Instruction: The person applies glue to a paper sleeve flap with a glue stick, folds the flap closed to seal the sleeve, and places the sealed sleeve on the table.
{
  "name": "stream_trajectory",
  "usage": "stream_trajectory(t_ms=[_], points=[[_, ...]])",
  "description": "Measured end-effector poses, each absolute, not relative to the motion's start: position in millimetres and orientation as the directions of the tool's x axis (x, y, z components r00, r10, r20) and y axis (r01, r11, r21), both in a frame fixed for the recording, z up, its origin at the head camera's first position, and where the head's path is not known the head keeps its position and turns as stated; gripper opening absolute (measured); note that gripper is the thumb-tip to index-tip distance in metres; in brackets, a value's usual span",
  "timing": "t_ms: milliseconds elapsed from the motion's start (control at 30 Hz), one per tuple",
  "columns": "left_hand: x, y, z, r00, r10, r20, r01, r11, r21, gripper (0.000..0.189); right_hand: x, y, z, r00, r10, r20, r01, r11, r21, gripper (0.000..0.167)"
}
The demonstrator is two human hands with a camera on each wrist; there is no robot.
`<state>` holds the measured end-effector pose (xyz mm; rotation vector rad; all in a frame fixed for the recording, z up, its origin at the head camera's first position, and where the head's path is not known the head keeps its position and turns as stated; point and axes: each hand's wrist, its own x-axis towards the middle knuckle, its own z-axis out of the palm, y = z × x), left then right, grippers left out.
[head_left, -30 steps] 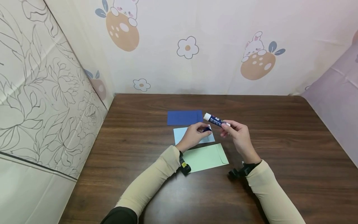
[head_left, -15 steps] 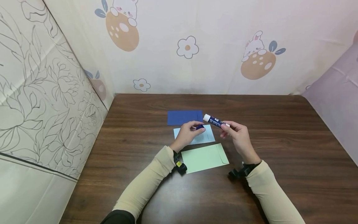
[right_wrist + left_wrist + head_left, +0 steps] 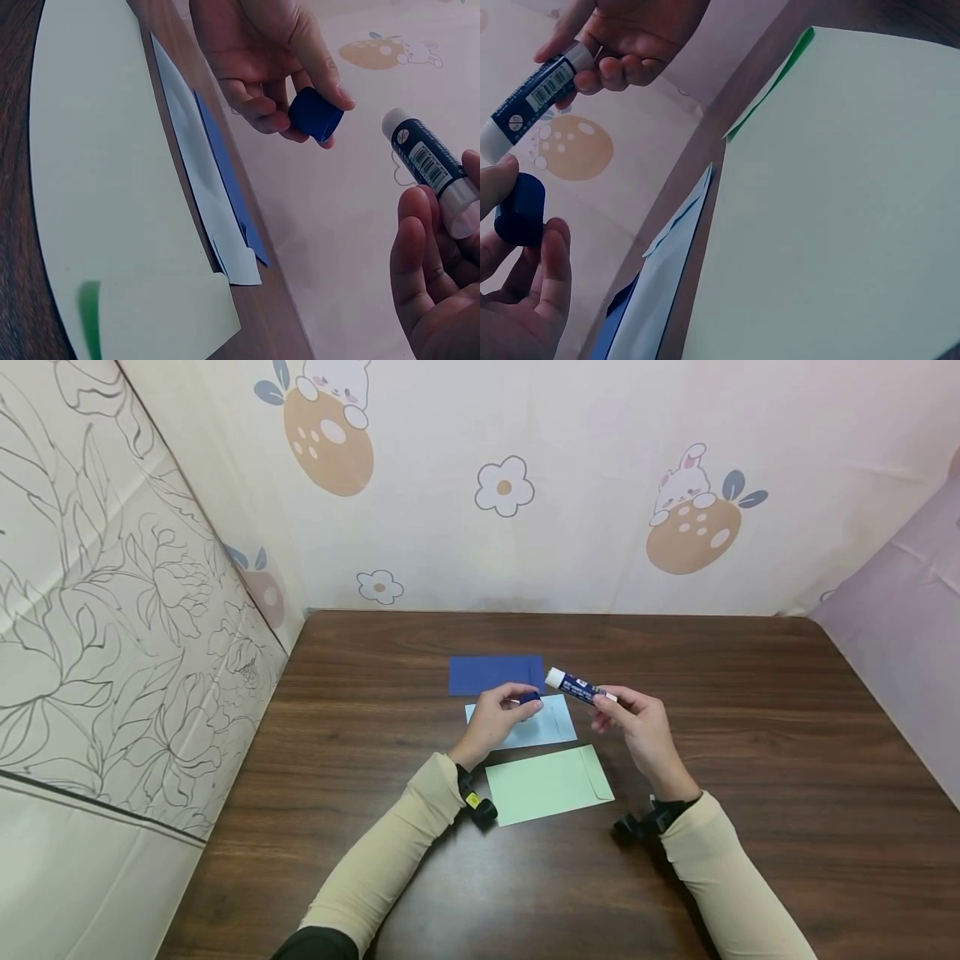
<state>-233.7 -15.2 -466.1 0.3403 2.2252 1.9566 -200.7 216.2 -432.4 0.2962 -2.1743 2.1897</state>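
A glue stick [image 3: 581, 687] with a dark blue label is pinched at its lower end by my right hand [image 3: 645, 731]; its white top end points up and left. Between the thumb and fingers of my left hand [image 3: 491, 718] is the dark blue glue stick cap [image 3: 521, 210], apart from the stick. In the right wrist view the cap [image 3: 316, 115] and the glue stick [image 3: 429, 161] face each other across a gap. Beneath the left hand lies a light blue envelope [image 3: 555, 720], partly covered by it. Closer to me lies a pale green envelope [image 3: 551, 785], its flap at the right.
A dark blue envelope [image 3: 491, 675] lies beyond the light blue one on the brown wooden table [image 3: 360, 693]. Behind the table's far edge rises a patterned wall covering [image 3: 570, 552]. Another sheet with line-drawn flowers [image 3: 135, 577] stands on the left side.
My left hand has moved left with the cap, widening the gap to the glue stick. More of the light blue and green envelopes shows. The right hand stays nearly still.
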Motion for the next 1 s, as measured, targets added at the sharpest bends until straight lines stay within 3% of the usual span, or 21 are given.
stream_trajectory(t_ms=[233, 1000], points=[[-235.9, -17.1, -465.5, -0.961, 0.274, 0.022, 0.031, 0.031, 0.999, 0.036, -200.9, 216.0, -433.4, -0.98, -0.116, 0.16, -0.158, -0.026, -0.987, 0.011], [-235.4, -17.0, -461.3, -0.956, 0.293, 0.022, 0.024, 0.004, 1.0, 0.033, -204.1, 215.5, -436.9, -0.983, -0.164, 0.083, -0.099, 0.092, -0.991, 0.022]])
